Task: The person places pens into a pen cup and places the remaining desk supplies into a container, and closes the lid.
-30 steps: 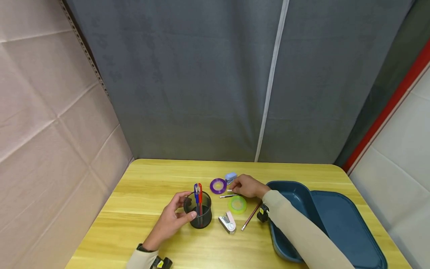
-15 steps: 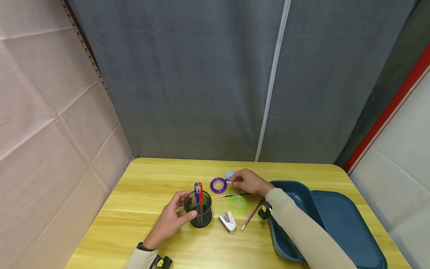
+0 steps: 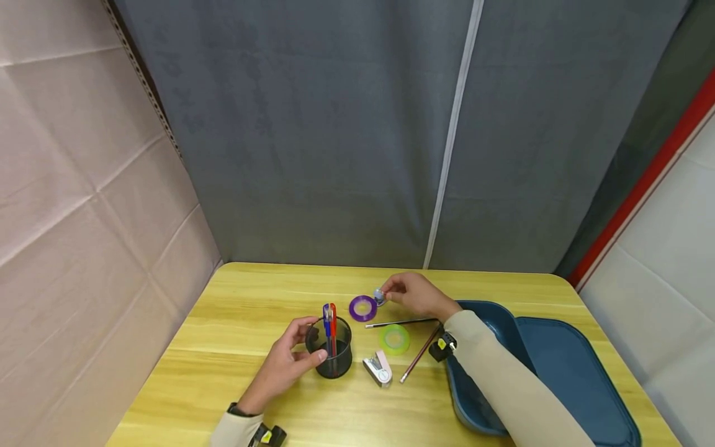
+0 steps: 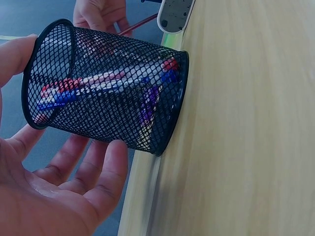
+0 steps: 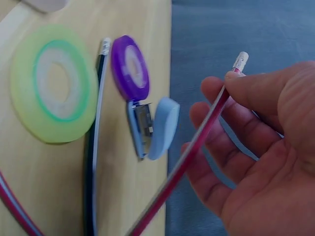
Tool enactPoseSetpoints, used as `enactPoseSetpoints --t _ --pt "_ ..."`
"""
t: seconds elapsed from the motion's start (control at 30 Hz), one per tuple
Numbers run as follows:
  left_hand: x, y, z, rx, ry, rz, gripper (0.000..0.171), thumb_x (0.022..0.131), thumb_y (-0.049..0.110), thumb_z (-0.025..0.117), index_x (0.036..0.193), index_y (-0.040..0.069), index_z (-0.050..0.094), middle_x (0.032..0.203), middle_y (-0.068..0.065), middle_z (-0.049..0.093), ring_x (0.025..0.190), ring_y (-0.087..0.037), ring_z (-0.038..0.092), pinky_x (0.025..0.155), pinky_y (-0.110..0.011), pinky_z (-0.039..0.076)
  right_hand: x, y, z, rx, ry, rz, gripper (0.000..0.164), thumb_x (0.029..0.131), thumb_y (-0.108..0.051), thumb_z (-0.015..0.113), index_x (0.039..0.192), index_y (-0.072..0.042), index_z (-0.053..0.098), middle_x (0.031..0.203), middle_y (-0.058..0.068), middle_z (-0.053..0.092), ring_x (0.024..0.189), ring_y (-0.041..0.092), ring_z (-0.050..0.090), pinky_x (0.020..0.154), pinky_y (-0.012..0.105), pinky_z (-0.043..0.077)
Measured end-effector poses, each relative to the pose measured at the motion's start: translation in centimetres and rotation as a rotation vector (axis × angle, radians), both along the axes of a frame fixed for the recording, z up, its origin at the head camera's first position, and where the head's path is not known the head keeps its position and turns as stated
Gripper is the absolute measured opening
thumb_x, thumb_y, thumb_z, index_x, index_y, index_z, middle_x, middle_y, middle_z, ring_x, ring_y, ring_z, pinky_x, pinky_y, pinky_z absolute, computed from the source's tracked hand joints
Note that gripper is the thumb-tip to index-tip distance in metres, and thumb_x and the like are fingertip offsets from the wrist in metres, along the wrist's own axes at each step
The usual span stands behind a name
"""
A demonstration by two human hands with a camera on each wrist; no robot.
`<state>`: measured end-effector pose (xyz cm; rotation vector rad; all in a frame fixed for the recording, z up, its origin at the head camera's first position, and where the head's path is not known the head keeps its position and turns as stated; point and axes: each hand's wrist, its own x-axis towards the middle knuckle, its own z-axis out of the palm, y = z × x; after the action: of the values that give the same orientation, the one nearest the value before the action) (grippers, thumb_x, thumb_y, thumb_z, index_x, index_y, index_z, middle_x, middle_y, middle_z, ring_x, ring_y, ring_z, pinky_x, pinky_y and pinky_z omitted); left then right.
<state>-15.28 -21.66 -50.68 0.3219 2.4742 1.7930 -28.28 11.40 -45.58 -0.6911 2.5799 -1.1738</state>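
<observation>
My left hand point(image 3: 279, 366) holds a black mesh pen holder point(image 4: 108, 88), thumb at the rim and fingers along its side. A blue pen point(image 3: 327, 329) and a red pen point(image 3: 333, 329) stand in it. My right hand point(image 3: 416, 295) pinches a red-and-silver striped pencil point(image 5: 184, 160) between thumb and forefinger, close below its white eraser. In the right wrist view this pencil slants across the table edge. Beyond it lies a light blue stapler point(image 5: 165, 129), partly covered by my right hand in the head view, beside a purple tape roll point(image 5: 130, 69).
A green tape roll point(image 3: 395, 339), a black pencil point(image 3: 399, 323), another red pencil point(image 3: 419, 357) and a white-and-pink stapler point(image 3: 378, 369) lie between my hands. A dark blue tray point(image 3: 581, 372) with a deeper compartment sits at right, under my right forearm.
My right hand has moved farther back over the table with the pencil. More of the black pencil shows, and my fingers overlap the light blue stapler. The left hand stays at the pen holder.
</observation>
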Motion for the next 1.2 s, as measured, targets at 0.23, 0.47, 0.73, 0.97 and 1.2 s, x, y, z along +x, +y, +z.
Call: enactPoseSetpoints --t 0.23,0.47,0.73,0.97,1.2 --pt "0.0 0.1 0.0 0.003 0.001 -0.002 0.062 0.096 0.015 0.079 0.151 0.021 0.05 0.134 -0.022 0.065 0.124 -0.04 0.062 0.088 -0.029 0.06 0.5 0.2 2.1 -0.06 0.001 -0.021 0.017 0.104 -0.012 0.067 0.118 -0.006 0.074 0.112 0.01 0.076 0.102 0.026 0.07 0.098 0.043 0.06" --pt "0.0 0.2 0.0 0.012 0.01 -0.015 0.061 0.097 0.014 0.078 0.151 0.019 0.05 0.134 -0.023 0.065 0.124 -0.042 0.062 0.088 -0.029 0.06 1.4 0.1 4.2 -0.076 0.037 -0.038 0.013 0.104 -0.015 0.068 0.116 -0.016 0.074 0.111 0.004 0.076 0.102 0.018 0.068 0.096 0.041 0.06" --pt "0.0 0.3 0.1 0.008 0.015 -0.013 0.061 0.097 0.015 0.078 0.151 0.019 0.05 0.134 -0.023 0.066 0.123 -0.041 0.063 0.089 -0.029 0.06 2.5 -0.6 6.2 -0.112 0.101 -0.004 0.016 0.104 -0.016 0.068 0.119 -0.017 0.074 0.111 0.003 0.076 0.1 0.018 0.068 0.09 0.037 0.059" --pt "0.1 0.2 0.1 -0.013 0.005 0.001 0.062 0.096 0.017 0.079 0.151 0.021 0.051 0.135 -0.021 0.065 0.123 -0.038 0.063 0.088 -0.029 0.06 3.7 -1.3 7.4 -0.157 0.116 0.003 0.015 0.104 -0.019 0.069 0.118 -0.018 0.074 0.109 -0.002 0.076 0.1 0.016 0.068 0.09 0.037 0.057" --pt "0.3 0.1 0.2 -0.018 -0.002 0.009 0.063 0.095 0.018 0.08 0.15 0.022 0.051 0.134 -0.021 0.065 0.123 -0.039 0.062 0.088 -0.029 0.059 4.9 -2.3 8.6 -0.209 0.155 0.036 0.015 0.104 -0.018 0.069 0.118 -0.017 0.074 0.109 -0.002 0.076 0.1 0.017 0.069 0.087 0.039 0.059"
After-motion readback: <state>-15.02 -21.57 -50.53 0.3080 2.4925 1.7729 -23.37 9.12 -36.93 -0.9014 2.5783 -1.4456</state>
